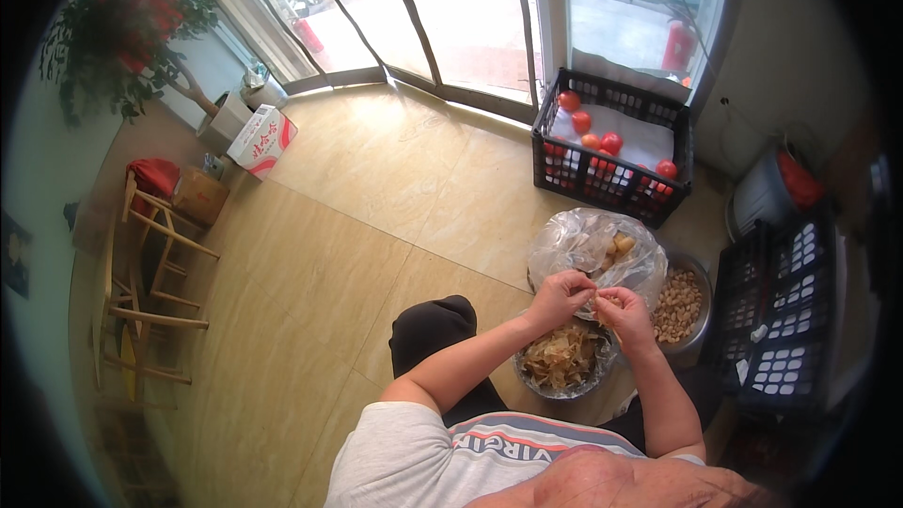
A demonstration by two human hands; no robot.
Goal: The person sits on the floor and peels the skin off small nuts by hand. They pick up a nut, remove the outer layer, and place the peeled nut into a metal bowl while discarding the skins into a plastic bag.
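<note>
My left hand [563, 298] and my right hand [626, 317] meet at the fingertips, in front of my knees. Pinched between them is a small tan papery-skinned piece [605, 316], mostly hidden by the fingers. Directly below the hands, a lined bowl [534, 385] is heaped with dry papery skins [561, 358]. Just beyond them lies a clear plastic bag [564, 243] with several yellowish-tan pieces [621, 245] inside. To the right of the bag, a metal bowl [705, 321] holds many small tan pieces, possibly garlic cloves [677, 305].
A black plastic crate [592, 192] with tomatoes [611, 144] stands by the glass doors [465, 21]. Another black crate [783, 324] rises close on my right, with a bucket [758, 190] behind it. Wooden stools [159, 314], a carton [262, 141] and a potted plant [211, 120] line the left.
</note>
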